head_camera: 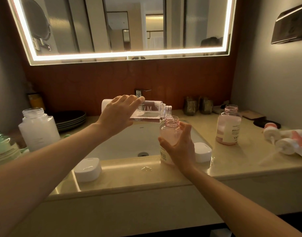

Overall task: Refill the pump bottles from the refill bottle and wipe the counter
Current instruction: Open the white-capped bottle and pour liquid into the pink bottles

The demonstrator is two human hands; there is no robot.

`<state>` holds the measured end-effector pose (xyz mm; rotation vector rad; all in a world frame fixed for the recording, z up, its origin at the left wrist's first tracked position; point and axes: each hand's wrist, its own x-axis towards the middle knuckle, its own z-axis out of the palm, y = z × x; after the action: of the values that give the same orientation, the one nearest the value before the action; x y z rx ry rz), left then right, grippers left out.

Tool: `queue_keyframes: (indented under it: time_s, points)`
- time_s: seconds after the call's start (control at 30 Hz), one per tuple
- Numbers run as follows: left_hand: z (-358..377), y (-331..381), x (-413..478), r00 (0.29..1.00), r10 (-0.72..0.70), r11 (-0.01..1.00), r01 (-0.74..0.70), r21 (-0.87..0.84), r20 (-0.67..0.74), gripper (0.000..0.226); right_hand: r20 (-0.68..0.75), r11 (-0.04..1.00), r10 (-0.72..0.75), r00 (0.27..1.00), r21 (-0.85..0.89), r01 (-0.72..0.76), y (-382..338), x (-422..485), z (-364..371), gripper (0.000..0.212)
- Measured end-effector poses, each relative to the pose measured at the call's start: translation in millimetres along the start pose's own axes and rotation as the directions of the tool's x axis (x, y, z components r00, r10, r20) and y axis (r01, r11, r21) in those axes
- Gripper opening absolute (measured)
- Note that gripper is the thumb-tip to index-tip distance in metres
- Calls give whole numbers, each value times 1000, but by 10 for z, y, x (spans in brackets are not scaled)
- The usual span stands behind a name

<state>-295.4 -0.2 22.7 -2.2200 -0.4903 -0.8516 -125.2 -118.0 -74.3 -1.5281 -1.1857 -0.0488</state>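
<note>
My left hand [118, 113] grips a clear refill bottle [150, 111], tipped on its side above the sink, its neck over the mouth of a pink pump bottle [170, 132]. My right hand [181, 146] holds that open pink bottle upright at the sink's right edge. A second open pink bottle [228, 124] stands further right on the counter [241, 159]. Two pump heads [280, 141] lie on a cloth [300, 142] at the far right. An open white bottle [38, 129] stands at the left.
Two white caps [87, 169] [203, 152] sit on the counter by the sink [129, 142]. Dark plates [69, 118] are stacked at the back left, dark cups [197, 105] at the back right. A small puddle [146, 168] lies at the sink's front edge.
</note>
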Motion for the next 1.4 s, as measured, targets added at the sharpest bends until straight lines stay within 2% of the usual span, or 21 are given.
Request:
queue_keyframes:
  time_s: [1.4]
  points:
    - [-63, -27, 53, 999, 51, 997, -50, 55, -19, 76, 0, 1000, -21, 1000, 1, 21, 66, 24, 48, 75]
